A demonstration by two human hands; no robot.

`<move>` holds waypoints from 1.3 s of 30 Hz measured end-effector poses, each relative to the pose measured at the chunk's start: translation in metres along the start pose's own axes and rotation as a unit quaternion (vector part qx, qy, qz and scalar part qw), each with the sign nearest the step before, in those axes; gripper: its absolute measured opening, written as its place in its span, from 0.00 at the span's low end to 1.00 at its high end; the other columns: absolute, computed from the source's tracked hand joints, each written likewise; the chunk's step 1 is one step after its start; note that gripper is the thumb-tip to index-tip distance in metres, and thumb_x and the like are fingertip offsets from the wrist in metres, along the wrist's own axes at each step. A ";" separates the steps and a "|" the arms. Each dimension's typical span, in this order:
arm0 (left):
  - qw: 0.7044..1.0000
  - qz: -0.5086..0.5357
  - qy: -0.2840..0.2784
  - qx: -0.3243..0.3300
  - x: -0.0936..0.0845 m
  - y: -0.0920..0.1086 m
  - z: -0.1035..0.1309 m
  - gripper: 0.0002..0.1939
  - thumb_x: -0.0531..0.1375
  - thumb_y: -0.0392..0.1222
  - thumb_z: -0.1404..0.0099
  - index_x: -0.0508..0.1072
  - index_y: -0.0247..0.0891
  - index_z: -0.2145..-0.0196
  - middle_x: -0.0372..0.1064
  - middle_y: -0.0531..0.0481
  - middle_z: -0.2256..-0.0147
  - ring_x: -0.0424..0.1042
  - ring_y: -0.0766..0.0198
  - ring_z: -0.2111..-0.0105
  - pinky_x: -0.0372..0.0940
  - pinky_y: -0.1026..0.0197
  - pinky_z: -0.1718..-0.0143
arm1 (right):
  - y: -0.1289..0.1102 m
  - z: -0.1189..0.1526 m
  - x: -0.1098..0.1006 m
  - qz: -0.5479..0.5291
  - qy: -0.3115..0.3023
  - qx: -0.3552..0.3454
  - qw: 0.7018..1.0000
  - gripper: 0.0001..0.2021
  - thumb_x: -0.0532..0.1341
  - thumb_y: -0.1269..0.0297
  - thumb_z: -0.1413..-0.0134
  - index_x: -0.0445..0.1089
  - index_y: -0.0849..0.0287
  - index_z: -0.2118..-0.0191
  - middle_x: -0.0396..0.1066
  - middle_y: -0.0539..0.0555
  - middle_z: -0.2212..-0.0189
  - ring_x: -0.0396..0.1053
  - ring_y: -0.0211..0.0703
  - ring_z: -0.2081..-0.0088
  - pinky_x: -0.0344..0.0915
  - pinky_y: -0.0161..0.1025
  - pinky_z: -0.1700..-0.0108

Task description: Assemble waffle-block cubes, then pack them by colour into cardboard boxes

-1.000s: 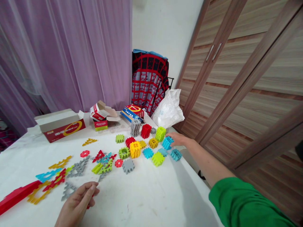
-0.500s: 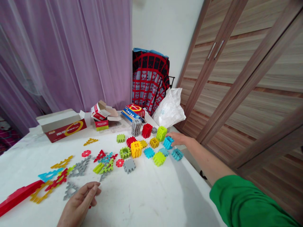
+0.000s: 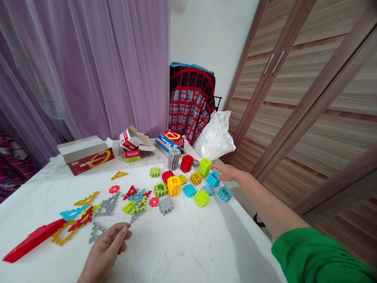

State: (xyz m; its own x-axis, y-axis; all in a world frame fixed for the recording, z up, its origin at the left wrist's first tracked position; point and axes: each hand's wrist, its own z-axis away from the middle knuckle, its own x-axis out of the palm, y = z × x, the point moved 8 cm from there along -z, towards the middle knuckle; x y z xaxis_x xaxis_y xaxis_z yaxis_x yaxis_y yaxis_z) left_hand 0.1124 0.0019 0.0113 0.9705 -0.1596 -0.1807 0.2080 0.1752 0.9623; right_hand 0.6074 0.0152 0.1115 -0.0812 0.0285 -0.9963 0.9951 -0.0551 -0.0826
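My left hand (image 3: pixel 109 248) rests low over the white table, fingers curled together. A bit of red shows under its fingers, too small to name. Nearby lies a grey triangular plastic building piece (image 3: pixel 96 232). At the right table edge is my right hand (image 3: pixel 228 172), fingers and thumb apart beside a blue stack of interlocking square pieces (image 3: pixel 213 179). Left of that hand stands a lime green stack (image 3: pixel 205 167). A second blue stack (image 3: pixel 225 193) and a lime green square piece (image 3: pixel 202 198) lie in front.
Yellow (image 3: pixel 174 185), red (image 3: pixel 187 163) and grey (image 3: pixel 174 159) stacks stand mid-table. Loose triangular pieces and a long red piece (image 3: pixel 35 239) lie left. Opened cardboard boxes (image 3: pixel 92 161) line the back; a white plastic bag (image 3: pixel 216 135) stands behind the stacks. A wardrobe (image 3: pixel 306 106) rises right.
My right hand has loosened from the blue stack and lifted slightly above it. The stack stays in place. My left hand keeps its curled pose; the whole view has shifted a little.
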 end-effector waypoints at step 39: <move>0.936 0.140 0.310 0.090 -0.093 -0.012 -0.010 0.22 0.61 0.62 0.47 0.74 0.39 0.68 0.73 0.51 0.73 0.73 0.61 0.69 0.67 0.60 0.67 | -0.362 -0.024 0.071 -0.175 -0.017 -0.159 0.972 0.19 0.54 0.75 0.44 0.75 0.55 0.51 0.73 0.55 0.50 0.70 0.45 0.48 0.63 0.40 0.44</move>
State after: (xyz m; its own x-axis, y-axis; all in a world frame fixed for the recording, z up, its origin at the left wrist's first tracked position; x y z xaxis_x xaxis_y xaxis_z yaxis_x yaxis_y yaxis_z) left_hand 0.0209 0.0242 0.0140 0.8801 0.4717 0.0540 -0.0345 -0.0499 0.9982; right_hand 0.2429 0.0615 0.0716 -0.4144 -0.0425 -0.9091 0.8731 0.2633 -0.4103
